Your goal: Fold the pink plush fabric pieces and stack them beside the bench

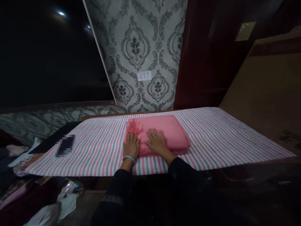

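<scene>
Before me: grey damask-patterned wallpaper [141,47] bearing a small white paper label [144,75], dark red-brown wooden door [202,53] at right, black unlit window [47,53] at left, dim room light.

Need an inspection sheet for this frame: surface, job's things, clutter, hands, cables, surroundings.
Surface: table under a pink, grey and white striped cloth, lying flat.
Job's things: folded pink cloth, lace edge at its left, lying on the striped cloth.
Clutter: bags and fabric on the floor at left; a blurred dark patch on the table's left end.
Hands: left hand and right hand flat, palms down on the pink cloth; no grip closed.
Cables: nothing seen.
Surroundings: patterned wallpaper with a label 217; dark wooden panel at right.
</scene>
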